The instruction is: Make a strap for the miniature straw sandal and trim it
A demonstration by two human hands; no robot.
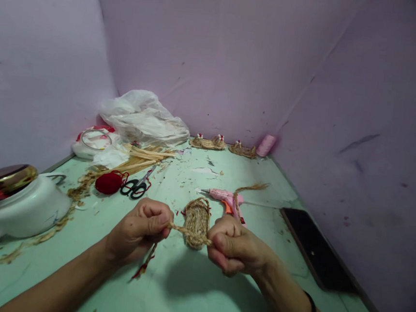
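hands: my left hand (139,230) fisted, palm down, pinching the twisted straw cord (183,231); my right hand (234,248) fisted around the cord's other end, wrist bent inward. cord taut between both fists, just above the woven straw sole (197,218) on the green table (189,290).

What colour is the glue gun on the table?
The glue gun is pink with an orange trigger. The head view, the only one, shows it.

Left edge cuts white pot (17,207); straw braid (187,232) ends hidden inside left hand (139,232), right hand (236,250).
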